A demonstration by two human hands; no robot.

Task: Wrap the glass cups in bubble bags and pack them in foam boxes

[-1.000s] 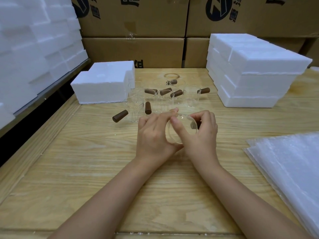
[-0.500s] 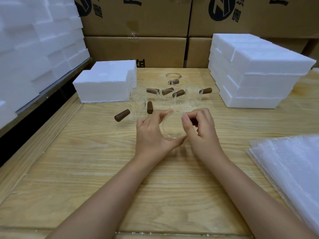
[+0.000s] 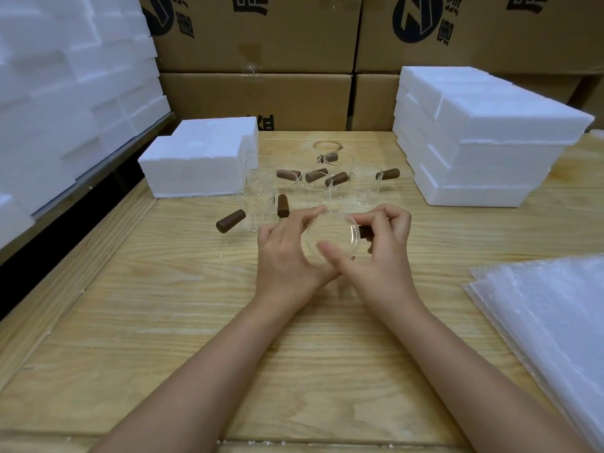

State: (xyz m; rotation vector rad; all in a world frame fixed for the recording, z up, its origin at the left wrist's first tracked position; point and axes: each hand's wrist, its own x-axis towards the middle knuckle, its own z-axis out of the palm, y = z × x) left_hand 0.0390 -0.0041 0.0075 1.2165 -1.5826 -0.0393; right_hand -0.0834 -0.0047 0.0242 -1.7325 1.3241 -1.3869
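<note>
Clear glass cup [image 3: 333, 238] with a brown handle, tipped mouth-up toward us over the bench middle, gripped by the left hand [image 3: 287, 256] and right hand [image 3: 382, 253]. More cups [image 3: 364, 184] stand clustered at the back middle. Bubble bags [image 3: 549, 322] lie stacked flat at the right edge. White foam boxes [image 3: 483, 152] sit in the back corners.

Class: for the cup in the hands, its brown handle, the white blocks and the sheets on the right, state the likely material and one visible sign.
Held cup: clear glass, glossy; see-through, with a bright rim.
Handle: probably wood, matte dark brown; grain not visible.
White blocks: foam, matte, grainy edges.
Sheets: translucent plastic bubble film, faintly shiny.
</note>
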